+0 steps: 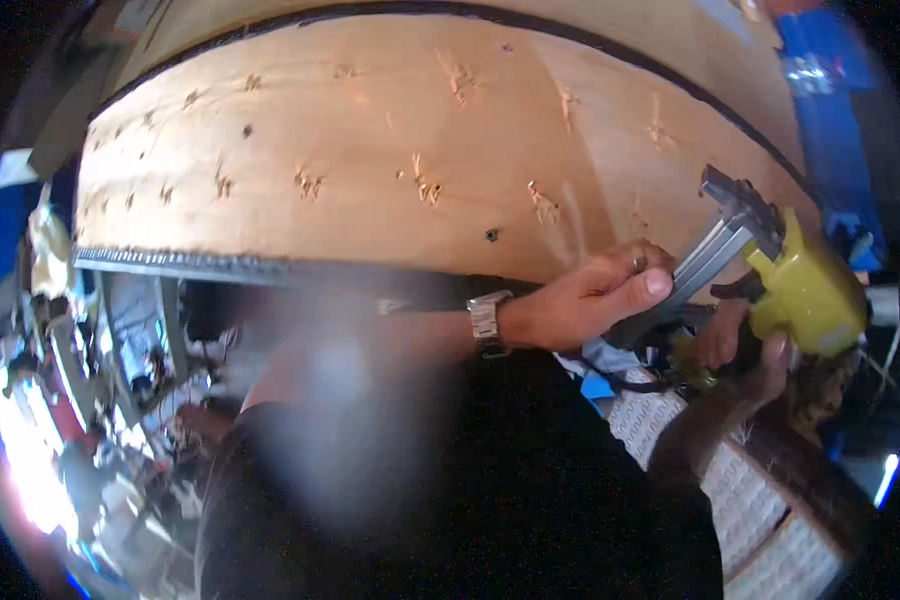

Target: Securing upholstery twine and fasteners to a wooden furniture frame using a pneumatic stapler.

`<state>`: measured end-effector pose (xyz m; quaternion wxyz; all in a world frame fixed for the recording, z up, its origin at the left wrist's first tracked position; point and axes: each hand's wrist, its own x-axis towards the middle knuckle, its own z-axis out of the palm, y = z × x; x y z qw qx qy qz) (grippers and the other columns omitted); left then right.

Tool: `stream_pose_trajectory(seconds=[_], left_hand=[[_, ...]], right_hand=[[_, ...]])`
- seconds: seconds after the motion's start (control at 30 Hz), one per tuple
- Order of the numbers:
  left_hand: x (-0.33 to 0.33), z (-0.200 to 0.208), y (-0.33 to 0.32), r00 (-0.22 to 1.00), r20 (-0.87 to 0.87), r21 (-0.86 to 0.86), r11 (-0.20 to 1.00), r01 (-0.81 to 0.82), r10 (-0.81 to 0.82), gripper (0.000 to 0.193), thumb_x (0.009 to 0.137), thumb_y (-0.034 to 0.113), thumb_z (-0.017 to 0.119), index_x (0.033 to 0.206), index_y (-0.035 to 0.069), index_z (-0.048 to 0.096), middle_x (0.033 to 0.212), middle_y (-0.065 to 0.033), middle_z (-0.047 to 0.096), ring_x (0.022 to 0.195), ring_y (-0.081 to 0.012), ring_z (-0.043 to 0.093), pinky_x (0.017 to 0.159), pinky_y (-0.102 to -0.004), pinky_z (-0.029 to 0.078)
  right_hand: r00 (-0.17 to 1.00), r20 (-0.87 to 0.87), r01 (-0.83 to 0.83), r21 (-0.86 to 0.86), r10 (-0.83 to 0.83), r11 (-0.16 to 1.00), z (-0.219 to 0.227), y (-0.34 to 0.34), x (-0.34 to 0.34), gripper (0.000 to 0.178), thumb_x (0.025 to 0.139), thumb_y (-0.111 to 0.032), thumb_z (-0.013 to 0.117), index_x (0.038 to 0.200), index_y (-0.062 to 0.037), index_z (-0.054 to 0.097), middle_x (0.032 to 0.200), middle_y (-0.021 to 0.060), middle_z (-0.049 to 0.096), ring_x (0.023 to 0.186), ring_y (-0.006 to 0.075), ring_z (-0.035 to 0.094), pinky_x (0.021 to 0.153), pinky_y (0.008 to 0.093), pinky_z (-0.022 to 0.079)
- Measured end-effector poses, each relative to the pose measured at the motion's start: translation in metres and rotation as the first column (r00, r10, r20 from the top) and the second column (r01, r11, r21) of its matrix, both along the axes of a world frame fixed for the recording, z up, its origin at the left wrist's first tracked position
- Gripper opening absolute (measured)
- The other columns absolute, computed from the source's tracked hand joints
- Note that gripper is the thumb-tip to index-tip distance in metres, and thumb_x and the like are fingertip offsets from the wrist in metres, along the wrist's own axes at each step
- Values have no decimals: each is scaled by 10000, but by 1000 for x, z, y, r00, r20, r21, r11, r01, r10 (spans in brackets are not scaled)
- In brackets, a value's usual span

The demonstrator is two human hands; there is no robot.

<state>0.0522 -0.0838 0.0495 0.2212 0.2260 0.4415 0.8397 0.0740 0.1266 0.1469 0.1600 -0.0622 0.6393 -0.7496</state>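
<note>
Yellow nail gun (820,295) fills the right grip (768,370) while the left grip (582,303) holds its magazine (708,262), contents hidden.

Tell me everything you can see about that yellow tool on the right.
The yellow tool, possibly a stapler or nailer, has a smooth, rounded body that looks like plastic or painted metal. A straight grey rail, metallic-looking, slants from a dark head at its upper end down toward the left. The tool is tilted, near the right end of the wooden panel. The left hand grips the rail's lower end; the right hand holds the body from below, its grip partly hidden.
</note>
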Motion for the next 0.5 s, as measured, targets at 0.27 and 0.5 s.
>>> stream_pose_trajectory(seconds=[0.27,0.5], left_hand=[[-25,-30,-109,562,-712,-621,4,-784,-422,519,875,140,604,1380,122,484,1424,-141,417,1327,-363,356,1100,-584,272],[-43,-39,-171,509,-655,-571,-77,-818,-558,289,875,173,592,1158,116,571,946,-53,552,950,-238,492,810,-385,394]], right_hand=[[984,-67,177,413,-164,893,3,23,-15,292,901,-209,542,1043,44,509,714,81,490,648,152,483,608,270,409],[988,-47,156,405,-150,901,-30,19,-19,208,907,-182,555,938,24,564,672,56,515,630,137,498,601,260,392]])
